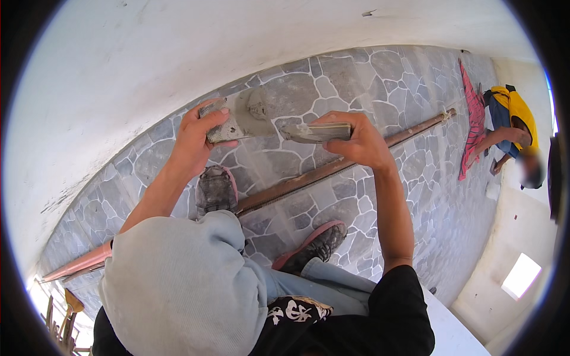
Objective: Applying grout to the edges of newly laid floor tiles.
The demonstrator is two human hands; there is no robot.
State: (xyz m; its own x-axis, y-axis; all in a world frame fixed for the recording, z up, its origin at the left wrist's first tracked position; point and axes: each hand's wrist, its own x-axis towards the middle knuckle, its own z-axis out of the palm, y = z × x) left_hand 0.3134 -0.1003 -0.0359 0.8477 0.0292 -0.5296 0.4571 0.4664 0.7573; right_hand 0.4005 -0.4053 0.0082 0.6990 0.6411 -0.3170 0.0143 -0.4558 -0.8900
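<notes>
Mortar-smeared board (230, 129) is clasped by the left grip (198, 127), flat piece (317, 133) by the right grip (363, 142).

Bright daylight, edges strongly fisheye-bent.

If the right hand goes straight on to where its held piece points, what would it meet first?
Leading with its flat piece, the right hand would probably first meet the paste-smeared plate held in the left hand. Depth is unclear, so it might pass above or below it.

Mortar (256, 109) sits on a board (230, 129), left of a tool (317, 132), above the floor (433, 196).
</notes>
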